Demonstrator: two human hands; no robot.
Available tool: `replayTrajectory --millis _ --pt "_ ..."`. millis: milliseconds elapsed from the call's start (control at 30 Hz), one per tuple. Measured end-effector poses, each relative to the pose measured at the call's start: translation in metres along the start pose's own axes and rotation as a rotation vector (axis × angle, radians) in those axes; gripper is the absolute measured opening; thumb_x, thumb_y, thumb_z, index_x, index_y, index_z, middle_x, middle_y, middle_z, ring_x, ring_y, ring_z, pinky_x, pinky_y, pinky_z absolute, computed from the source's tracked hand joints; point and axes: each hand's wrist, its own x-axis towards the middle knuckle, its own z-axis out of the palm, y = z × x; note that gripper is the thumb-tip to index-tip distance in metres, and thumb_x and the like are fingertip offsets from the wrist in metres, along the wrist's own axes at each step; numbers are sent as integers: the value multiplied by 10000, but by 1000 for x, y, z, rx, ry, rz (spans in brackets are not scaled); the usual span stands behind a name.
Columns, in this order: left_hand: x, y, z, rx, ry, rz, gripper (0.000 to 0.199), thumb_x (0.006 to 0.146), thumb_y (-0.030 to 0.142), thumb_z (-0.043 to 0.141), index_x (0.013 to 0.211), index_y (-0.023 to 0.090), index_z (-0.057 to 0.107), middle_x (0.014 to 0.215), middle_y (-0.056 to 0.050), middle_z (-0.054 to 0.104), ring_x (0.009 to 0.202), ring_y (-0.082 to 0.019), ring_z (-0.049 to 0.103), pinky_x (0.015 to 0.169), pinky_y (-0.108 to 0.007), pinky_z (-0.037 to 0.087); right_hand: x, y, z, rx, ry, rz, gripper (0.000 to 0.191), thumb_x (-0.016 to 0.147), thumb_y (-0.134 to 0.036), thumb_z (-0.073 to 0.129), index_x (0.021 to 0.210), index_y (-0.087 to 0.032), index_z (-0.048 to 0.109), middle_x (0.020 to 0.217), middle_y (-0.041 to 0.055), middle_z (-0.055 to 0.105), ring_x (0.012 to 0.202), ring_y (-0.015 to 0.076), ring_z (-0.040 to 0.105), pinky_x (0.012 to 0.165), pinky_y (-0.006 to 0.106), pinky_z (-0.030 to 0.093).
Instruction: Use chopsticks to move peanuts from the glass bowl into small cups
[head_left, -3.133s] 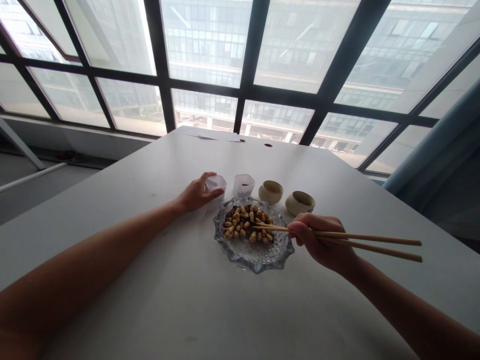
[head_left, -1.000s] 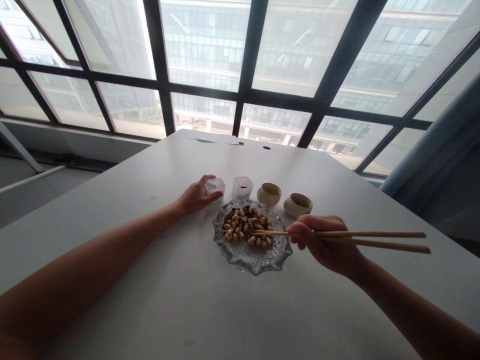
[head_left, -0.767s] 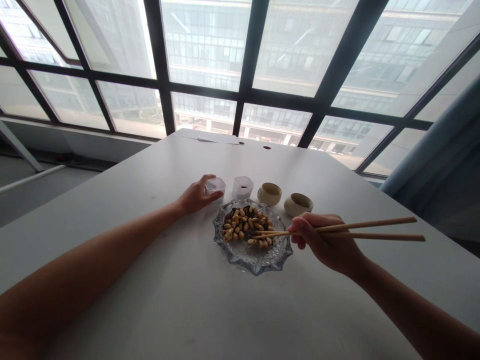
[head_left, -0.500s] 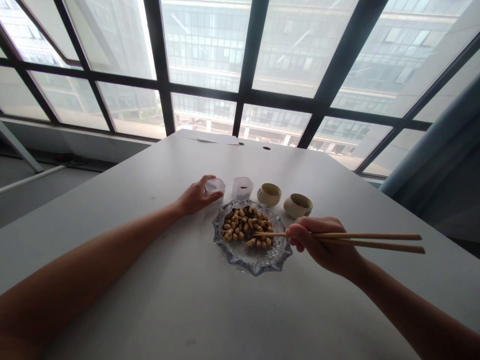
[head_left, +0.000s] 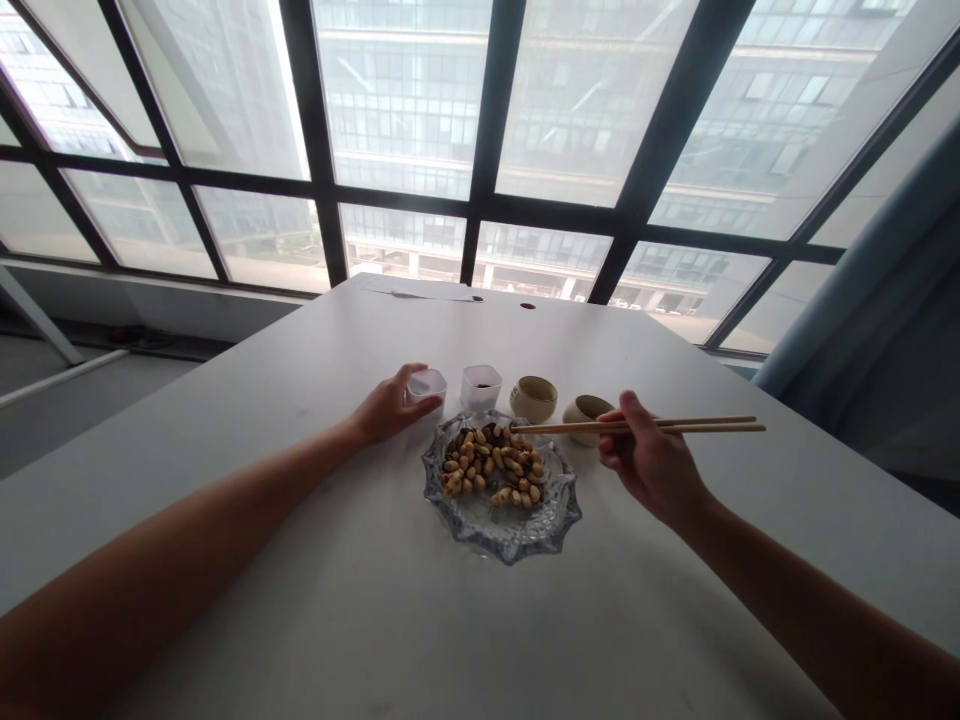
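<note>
My left hand (head_left: 396, 405) is wrapped round a small translucent plastic cup (head_left: 428, 382) standing on the table. In my right hand (head_left: 651, 455) is a pair of wooden chopsticks (head_left: 705, 425), held nearly level. Their tips are over the far rim of a scalloped glass dish (head_left: 517, 545). A small dark bit seems to be at the tips, too small to name. Peanuts (head_left: 487, 465) in their shells lie heaped in the dish, with some dark pieces at the far side. A second plastic cup (head_left: 481, 388) with something dark inside stands behind the dish.
Two beige ceramic cups (head_left: 534, 400) stand right of the plastic cups; the right one is partly behind my right hand. White paper (head_left: 431, 289) lies at the far end of the white table (head_left: 315, 620). Beyond are large windows, with a curtain (head_left: 847, 300) at the right.
My right hand has lifted the chopsticks from among the peanuts to above the dish's far rim. My left hand stays at the plastic cup. The view has tilted slightly.
</note>
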Motion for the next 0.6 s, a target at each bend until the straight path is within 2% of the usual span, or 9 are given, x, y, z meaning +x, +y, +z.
replayTrajectory --millis 200,400,600 --pt "1 -2 1 5 7 0 760 781 653 595 1333 137 509 726 -15 636 643 -193 599 690 -320 489 -7 -5 8 30 16 16 526 551 -625 875 594 -140 676 450 6 580 388 88 523 312 160 419" --pt "1 -3 2 16 7 1 761 784 657 596 1333 136 509 771 -39 662 673 -206 624 689 -326 501 -7 -6 9 23 3 4 533 553 -639 866 586 -144 670 432 10 575 379 92 522 308 163 414" --pt "-1 -3 2 19 22 71 737 782 635 619 1324 147 509 904 -89 713 744 -228 664 726 -360 533 -13 -7 10 -115 -9 -165 541 648 -688 784 615 -157 680 421 23 600 320 107 513 295 196 396"
